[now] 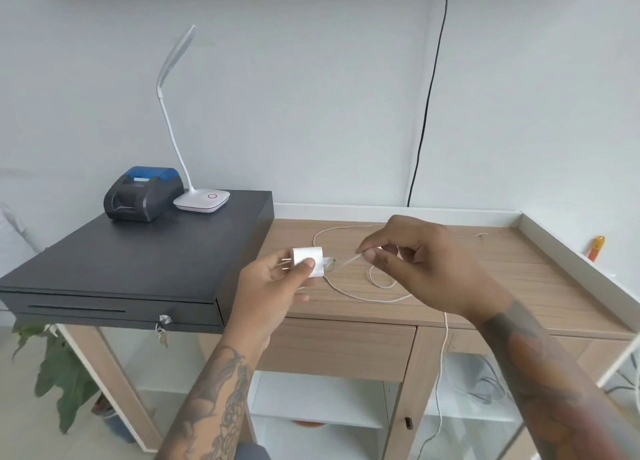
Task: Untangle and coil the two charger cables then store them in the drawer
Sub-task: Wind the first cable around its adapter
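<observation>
White charger plug is sitting in our left hand, whose grip is curling around it above the desk, prongs pointing left. Our right hand is pinching the white cable near its connector end, just beside the plug. Beneath our hands the cable is looping across the wooden desk and trailing over the front edge past the closed drawer.
</observation>
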